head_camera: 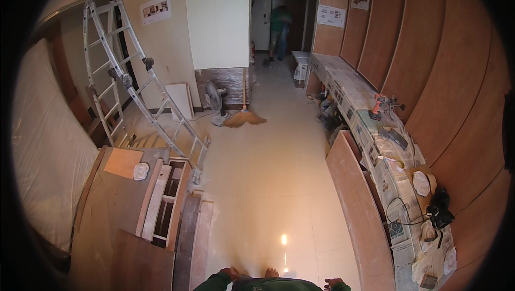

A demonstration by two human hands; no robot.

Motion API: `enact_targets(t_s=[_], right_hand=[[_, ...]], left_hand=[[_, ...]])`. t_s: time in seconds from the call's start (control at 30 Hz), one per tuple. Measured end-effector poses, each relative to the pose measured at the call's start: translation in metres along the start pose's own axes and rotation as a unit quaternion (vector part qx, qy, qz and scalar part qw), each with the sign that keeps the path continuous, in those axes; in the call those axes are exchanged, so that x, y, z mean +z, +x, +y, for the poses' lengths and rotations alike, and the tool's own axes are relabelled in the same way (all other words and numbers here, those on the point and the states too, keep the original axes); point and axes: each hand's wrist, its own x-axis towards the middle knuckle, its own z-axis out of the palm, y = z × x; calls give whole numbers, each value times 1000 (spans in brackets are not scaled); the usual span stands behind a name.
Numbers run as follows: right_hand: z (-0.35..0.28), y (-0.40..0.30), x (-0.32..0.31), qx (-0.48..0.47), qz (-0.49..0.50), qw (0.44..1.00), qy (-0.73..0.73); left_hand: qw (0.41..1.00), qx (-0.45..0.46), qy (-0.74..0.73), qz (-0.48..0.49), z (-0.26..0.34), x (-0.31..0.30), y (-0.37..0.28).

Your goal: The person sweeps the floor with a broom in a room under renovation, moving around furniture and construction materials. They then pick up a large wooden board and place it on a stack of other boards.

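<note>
At the bottom edge, my left hand [230, 273] hangs beside my body below a green sleeve; its fingers are partly hidden, and nothing shows in it. My right hand [333, 283] is low on the other side, fingers loosely apart, with no object seen in it. A bare foot [272, 272] shows on the glossy tiled floor [269, 178] between them. Nearest my left hand lie long wooden boards [202, 230] along the floor. To the right of my right hand, a large plywood panel [354, 210] leans against the newspaper-covered bench [402, 246].
An aluminium folding ladder [149, 109] stands at left behind a board-topped work surface [112, 202]. Farther ahead are an electric fan [214, 95] and a straw broom [244, 118]. A cordless drill [376, 107] rests on the bench. Another person [280, 29] stands near the far door.
</note>
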Motion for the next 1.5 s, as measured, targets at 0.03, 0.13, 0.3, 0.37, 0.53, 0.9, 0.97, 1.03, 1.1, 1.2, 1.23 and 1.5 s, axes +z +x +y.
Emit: enact_targets(t_s=[0.03, 0.13, 0.3, 0.37, 0.53, 0.9, 0.97, 1.03, 1.1, 1.2, 1.23, 1.5], right_hand=[[-1, 1, 1, 0, -3, 1000, 0], [-5, 1, 4, 2, -11, 1000, 1], [-10, -1, 5, 27, -11, 1000, -11], [-11, -1, 3, 33, -12, 999, -18], [-12, -2, -3, 18, -12, 1000, -17], [-1, 9, 5, 23, -22, 999, 21], [0, 9, 6, 26, -27, 999, 31], [2, 7, 6, 23, -25, 999, 27], [3, 6, 5, 14, -16, 1000, 9], [6, 5, 3, 9, -19, 1000, 20], [6, 6, 3, 7, -22, 1000, 18], [-18, -6, -2, 83, -70, 994, -29]], left_hand=[[1000, -10, 17, -22, -4, 4, 6], [997, -42, 46, -36, -16, 20, 25], [997, -75, -14, -16, -29, 39, 41], [999, -50, -13, -17, -30, 40, 41], [996, -51, 17, -69, -30, 35, 36], [999, 12, 48, -22, -25, 34, 32], [999, -3, 26, -27, -25, 37, 32], [998, -41, 21, -34, -25, 40, 33], [998, -59, -2, -19, -25, 41, 35], [996, -74, 5, -39, -23, 40, 32], [995, -79, 15, -57, -23, 39, 30], [995, -82, -59, -18, -29, 52, 35]])
